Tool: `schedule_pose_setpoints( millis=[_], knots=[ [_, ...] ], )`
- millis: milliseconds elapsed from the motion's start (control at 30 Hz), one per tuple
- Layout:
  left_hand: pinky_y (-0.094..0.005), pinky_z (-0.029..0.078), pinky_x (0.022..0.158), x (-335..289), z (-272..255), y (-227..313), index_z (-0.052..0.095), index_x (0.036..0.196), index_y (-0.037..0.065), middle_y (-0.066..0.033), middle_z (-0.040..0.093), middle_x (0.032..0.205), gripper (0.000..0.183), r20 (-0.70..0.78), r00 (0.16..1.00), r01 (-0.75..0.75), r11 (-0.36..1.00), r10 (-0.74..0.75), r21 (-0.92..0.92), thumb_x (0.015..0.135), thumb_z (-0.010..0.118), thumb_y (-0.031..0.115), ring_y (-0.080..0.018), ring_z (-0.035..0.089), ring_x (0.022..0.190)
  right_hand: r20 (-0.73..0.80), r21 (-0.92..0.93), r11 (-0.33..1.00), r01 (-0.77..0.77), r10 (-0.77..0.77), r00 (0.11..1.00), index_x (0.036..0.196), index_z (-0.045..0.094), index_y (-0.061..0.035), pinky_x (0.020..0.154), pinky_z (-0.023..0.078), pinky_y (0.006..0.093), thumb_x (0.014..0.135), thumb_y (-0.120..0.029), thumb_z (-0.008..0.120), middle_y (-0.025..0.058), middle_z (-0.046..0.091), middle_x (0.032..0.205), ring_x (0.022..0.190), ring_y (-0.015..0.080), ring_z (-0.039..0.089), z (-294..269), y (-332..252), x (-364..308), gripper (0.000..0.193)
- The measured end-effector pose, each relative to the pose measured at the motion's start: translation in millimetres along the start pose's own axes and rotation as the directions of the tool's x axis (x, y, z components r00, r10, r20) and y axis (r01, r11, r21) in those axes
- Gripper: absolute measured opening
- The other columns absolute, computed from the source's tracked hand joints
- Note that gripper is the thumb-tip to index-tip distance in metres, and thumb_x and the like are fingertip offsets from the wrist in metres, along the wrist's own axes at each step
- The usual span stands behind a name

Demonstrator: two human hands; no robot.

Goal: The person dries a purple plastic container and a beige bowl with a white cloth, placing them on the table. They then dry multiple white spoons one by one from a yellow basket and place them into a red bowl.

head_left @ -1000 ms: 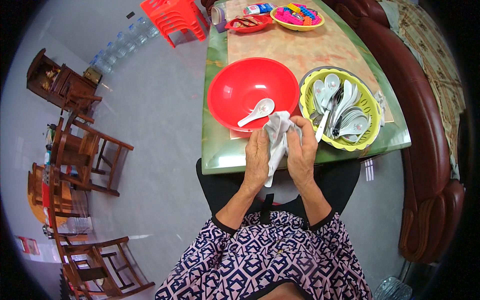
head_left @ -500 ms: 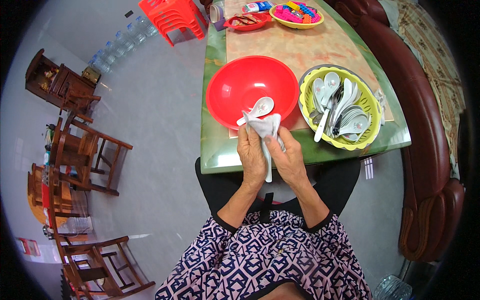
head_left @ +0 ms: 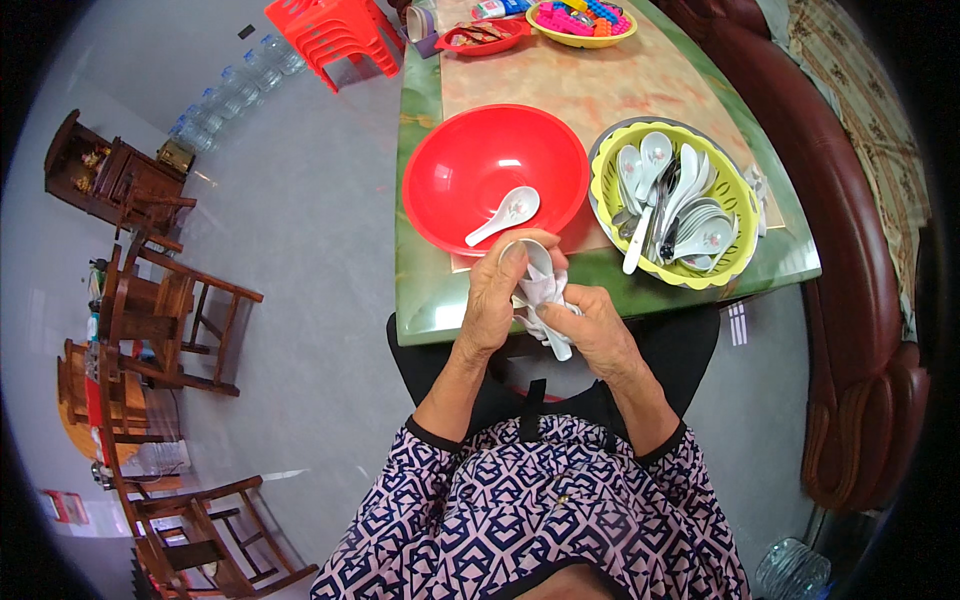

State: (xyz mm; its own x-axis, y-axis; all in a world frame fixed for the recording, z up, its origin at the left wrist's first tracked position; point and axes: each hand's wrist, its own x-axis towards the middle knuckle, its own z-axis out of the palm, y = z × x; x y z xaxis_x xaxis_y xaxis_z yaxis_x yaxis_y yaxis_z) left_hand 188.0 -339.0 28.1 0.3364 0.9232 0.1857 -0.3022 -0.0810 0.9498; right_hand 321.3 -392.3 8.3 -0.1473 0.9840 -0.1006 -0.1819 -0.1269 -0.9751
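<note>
Head camera view: we are holding one white soup spoon [head_left: 540, 260] between our two hands, just off the near edge of the green-bordered table [head_left: 430, 300]. Our left hand [head_left: 490, 295] is pinching the spoon's bowl, thumb pressing on it and fingers curling around behind, while our right hand [head_left: 600, 332] is gripping one white cloth [head_left: 543, 290] around the handle, whose tip is poking out below. We are, by our judgement, at the wiping step, with the handle being dried; continuing it calls for a steady left pinch and a light right squeeze sliding the cloth along. Counting outward, one red plastic basin [head_left: 450, 165] is sitting just beyond our left hand, and one floral-patterned soup spoon [head_left: 516, 208] is lying inside it, its handle pointing nearer and leftward. One yellow slotted basket [head_left: 738, 195] is standing beyond and to the right of our right hand, holding many overlapping spoons [head_left: 706, 238]; at least three bowls are showing clearly, but the pile is hiding an exact count. Well beyond both hands, one red dish [head_left: 516, 38] of small packets and one yellow bowl [head_left: 590, 43] of toy bricks are resting side by side.
</note>
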Motion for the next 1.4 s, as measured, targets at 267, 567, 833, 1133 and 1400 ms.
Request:
schedule_pose_setpoints(
  millis=[267, 567, 833, 1133, 1400],
  knots=[
    [-0.0263, 0.046, 0.064, 1.2, -9.7, -9.2, 0.055, 0.098, 0.002, -0.0075, 0.059, 0.079, 0.045, -0.175, 0.985, 0.009, 0.998, 0.003, 0.067, 0.099, 0.036, 0.042, -0.0136, 0.055, 0.070, 0.048, -0.127, 0.989, -0.073, 0.080, 0.996, 0.082, 0.061, 0.0061, 0.056, 0.043, 0.0290, 0.084, -0.018, 0.058, 0.0062, 0.058, 0.068, 0.061, 0.0115, 0.052, -1.2, 11.3, -5.6, 0.024],
    [-0.0280, 0.046, 0.070, -1.8, -26.4, -6.0, 0.052, 0.104, 0.004, -0.0063, 0.057, 0.087, 0.052, -0.212, 0.975, 0.036, 0.990, -0.064, -0.134, 0.100, 0.026, 0.048, -0.0136, 0.054, 0.077, -0.099, -0.743, 0.570, 0.349, -0.610, 0.786, 0.108, 0.056, 0.0018, 0.070, 0.046, 0.0380, 0.075, -0.002, 0.056, 0.0139, 0.055, 0.097, 0.086, 0.0322, 0.057, 9.5, -21.6, -11.9, 0.033],
    [-0.0299, 0.048, 0.081, -12.1, -9.1, -5.8, 0.051, 0.111, 0.003, -0.0063, 0.058, 0.097, 0.046, -0.304, 0.941, 0.077, 0.967, -0.151, -0.242, 0.102, 0.026, 0.041, -0.0146, 0.057, 0.089, 0.107, -0.959, 0.097, 0.267, -0.748, 0.655, 0.115, 0.058, 0.0021, 0.067, 0.045, 0.0364, 0.077, -0.009, 0.059, 0.0116, 0.050, 0.121, 0.103, 0.0271, 0.054, 48.6, 2.7, 11.5, 0.040],
    [-0.0287, 0.049, 0.071, -13.6, -7.8, -9.7, 0.051, 0.107, 0.003, -0.0056, 0.059, 0.091, 0.046, -0.306, 0.935, 0.080, 0.946, -0.181, -0.313, 0.101, 0.030, 0.043, -0.0137, 0.057, 0.079, 0.132, -0.927, 0.188, 0.324, -0.646, 0.752, 0.121, 0.053, 0.0035, 0.062, 0.052, 0.0335, 0.079, -0.004, 0.057, 0.0147, 0.051, 0.095, 0.079, 0.0266, 0.060, 30.0, 23.4, -4.5, 0.042],
    [-0.0277, 0.051, 0.064, -9.6, -10.0, -12.5, 0.052, 0.104, 0.003, -0.0056, 0.059, 0.087, 0.047, -0.315, 0.924, 0.112, 0.942, -0.216, -0.317, 0.101, 0.029, 0.044, -0.0136, 0.058, 0.076, 0.083, -0.870, 0.277, 0.407, -0.732, 0.676, 0.111, 0.060, 0.0028, 0.057, 0.052, 0.0317, 0.072, 0.002, 0.063, 0.0141, 0.053, 0.089, 0.067, 0.0253, 0.061, 24.6, 28.3, -12.0, 0.039]
  ],
)
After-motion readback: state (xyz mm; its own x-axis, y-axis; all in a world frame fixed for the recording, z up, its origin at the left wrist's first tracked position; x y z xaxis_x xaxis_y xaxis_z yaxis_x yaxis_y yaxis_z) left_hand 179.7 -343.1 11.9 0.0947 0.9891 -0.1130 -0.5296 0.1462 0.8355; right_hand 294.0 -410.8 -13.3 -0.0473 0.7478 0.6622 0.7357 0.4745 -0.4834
